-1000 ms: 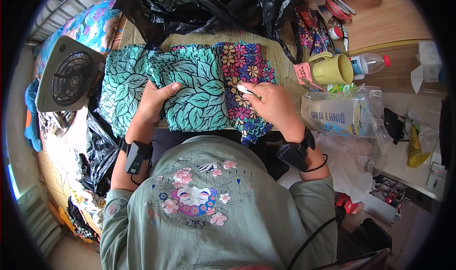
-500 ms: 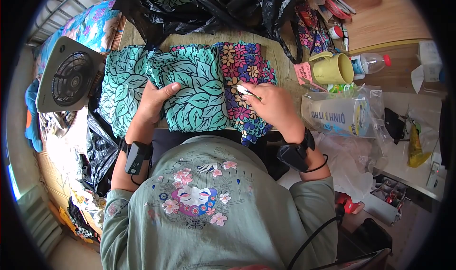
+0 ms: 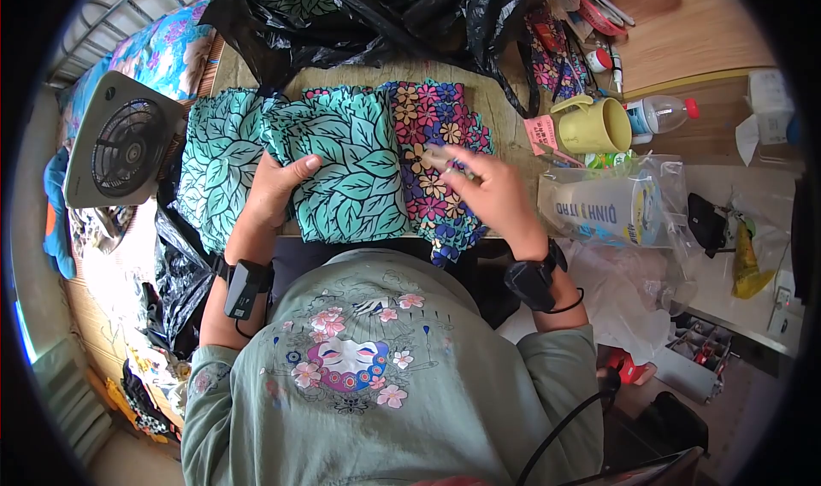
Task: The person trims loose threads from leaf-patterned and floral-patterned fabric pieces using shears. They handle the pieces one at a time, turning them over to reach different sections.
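Observation:
My left hand (image 3: 278, 182) grips the left edge of a folded teal leaf-print fabric (image 3: 355, 165), thumb on top and fingers underneath. More teal leaf fabric (image 3: 218, 165) lies to its left. On the right, a floral fabric (image 3: 432, 127) in pink, orange and purple lies partly beneath the teal piece. Over it is my right hand (image 3: 487, 187), its thumb and forefinger bent around a small object that is blurred at the fingertips.
A black plastic bag (image 3: 376, 24) lies at the table's far side. A fan (image 3: 128, 144) stands left. To the right are a yellow mug (image 3: 603, 125), a bottle (image 3: 663, 114) and a clear plastic bag (image 3: 599, 204).
My right hand has shifted slightly, and the small pointed tool seen in it before is now blurred. My left hand keeps its hold; the whole view has moved a little.

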A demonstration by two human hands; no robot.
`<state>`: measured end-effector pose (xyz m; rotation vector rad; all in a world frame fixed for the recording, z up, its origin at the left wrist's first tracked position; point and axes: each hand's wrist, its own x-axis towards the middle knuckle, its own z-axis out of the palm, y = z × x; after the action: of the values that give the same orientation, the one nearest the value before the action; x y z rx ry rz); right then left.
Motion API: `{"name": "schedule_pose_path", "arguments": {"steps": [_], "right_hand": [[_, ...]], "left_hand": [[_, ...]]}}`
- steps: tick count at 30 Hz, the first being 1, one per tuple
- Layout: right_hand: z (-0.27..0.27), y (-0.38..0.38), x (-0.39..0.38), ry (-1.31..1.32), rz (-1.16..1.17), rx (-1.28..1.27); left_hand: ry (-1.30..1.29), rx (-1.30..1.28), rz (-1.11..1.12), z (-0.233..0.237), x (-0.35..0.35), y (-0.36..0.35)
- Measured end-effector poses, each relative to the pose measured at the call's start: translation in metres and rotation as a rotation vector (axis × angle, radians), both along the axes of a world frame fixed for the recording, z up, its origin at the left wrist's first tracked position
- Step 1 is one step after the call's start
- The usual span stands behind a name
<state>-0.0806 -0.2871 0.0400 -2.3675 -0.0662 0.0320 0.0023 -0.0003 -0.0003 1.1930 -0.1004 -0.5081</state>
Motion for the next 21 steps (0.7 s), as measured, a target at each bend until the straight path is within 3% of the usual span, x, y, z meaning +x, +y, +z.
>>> {"name": "schedule_pose_path", "arguments": {"steps": [2,3,7,21], "right_hand": [[0.002,-0.007,0.004,0.087,-0.242,0.237],[-0.004,-0.013,0.008,0.084,-0.242,0.236],[-0.044,-0.041,0.026,-0.119,-0.337,0.101],[-0.033,-0.032,0.056,0.112,-0.454,-0.087]], "left_hand": [[0.006,-0.003,-0.006,0.000,0.000,0.001],[0.008,-0.005,-0.008,0.000,0.000,0.001],[0.006,0.005,-0.010,-0.001,0.000,0.001],[0.019,0.020,0.013,-0.007,0.001,0.004]]}}
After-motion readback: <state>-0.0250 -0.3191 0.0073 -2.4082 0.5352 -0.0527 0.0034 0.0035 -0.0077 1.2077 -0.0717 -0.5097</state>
